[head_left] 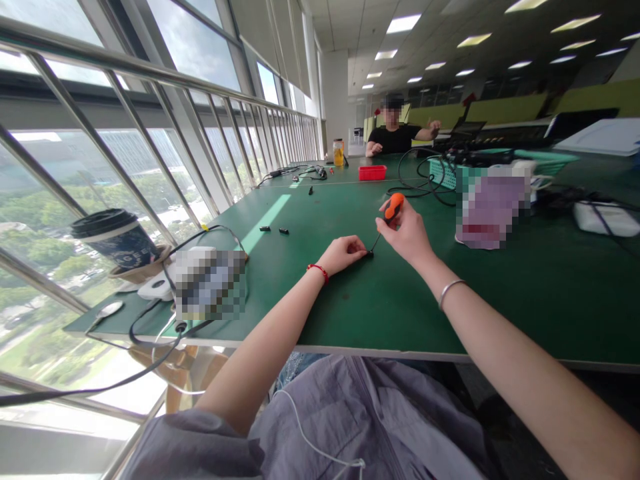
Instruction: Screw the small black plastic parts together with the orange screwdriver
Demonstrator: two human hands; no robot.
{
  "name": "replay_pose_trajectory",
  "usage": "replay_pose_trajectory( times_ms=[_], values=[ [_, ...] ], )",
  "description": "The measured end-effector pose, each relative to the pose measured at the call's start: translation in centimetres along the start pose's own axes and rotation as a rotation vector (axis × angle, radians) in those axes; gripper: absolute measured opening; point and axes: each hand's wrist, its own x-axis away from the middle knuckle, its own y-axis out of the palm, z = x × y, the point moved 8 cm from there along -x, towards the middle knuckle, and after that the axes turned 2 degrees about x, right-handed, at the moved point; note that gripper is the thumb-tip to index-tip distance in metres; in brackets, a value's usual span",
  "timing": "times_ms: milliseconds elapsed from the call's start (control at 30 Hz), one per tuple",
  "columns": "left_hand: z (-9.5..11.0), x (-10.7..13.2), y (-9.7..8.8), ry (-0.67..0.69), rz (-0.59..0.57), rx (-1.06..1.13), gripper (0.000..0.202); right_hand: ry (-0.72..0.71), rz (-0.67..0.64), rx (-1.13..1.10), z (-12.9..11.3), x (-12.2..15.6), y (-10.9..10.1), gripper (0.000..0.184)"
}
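Orange screwdriver gripped in curled right hand; tip set at small black part, pinched on table by left hand.

Here on your table, a small piece sits at your left hand's fingertips, the screwdriver in your right hand just above; two loose pieces lie left, the cup farther left; ahead, the tray, basket to its right, a person behind.
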Motion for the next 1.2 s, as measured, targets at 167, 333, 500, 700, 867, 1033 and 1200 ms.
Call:
replay_pose_trajectory(
  times_ms=[167,333,500,700,867,1033,1200],
  values=[
    [-0.5,-0.3,0.2,-0.015,0.018,0.063,0.011,-0.002,0.017,0.038,0.3,-0.1,-0.1,0.022],
    [-1.1,-0.5,0.5,-0.052,0.021,0.126,0.007,0.08,0.055,0.047,1.0,-0.3,-0.5,0.019],
    [-1.0,-0.5,0.5,-0.062,0.024,0.133,0.006,0.06,0.064,0.059,0.1,-0.2,-0.8,0.023],
    [-1.0,-0.6,0.5,-0.069,0.036,0.137,0.006,0.004,0.054,0.05,-0.3,-0.1,-0.7,0.027],
    [-1.0,-0.5,0.6,-0.058,0.026,0.167,0.006,0.036,0.043,0.047,0.4,-0.2,-0.5,0.023],
    [-1.0,-0.5,0.6,-0.069,0.026,0.194,0.006,0.084,0.034,0.0,0.5,-0.2,-0.5,0.019],
    [-1.0,-0.5,0.6,-0.075,0.043,0.17,0.006,0.02,0.003,0.017,0.2,-0.1,-0.2,0.026]
  ],
)
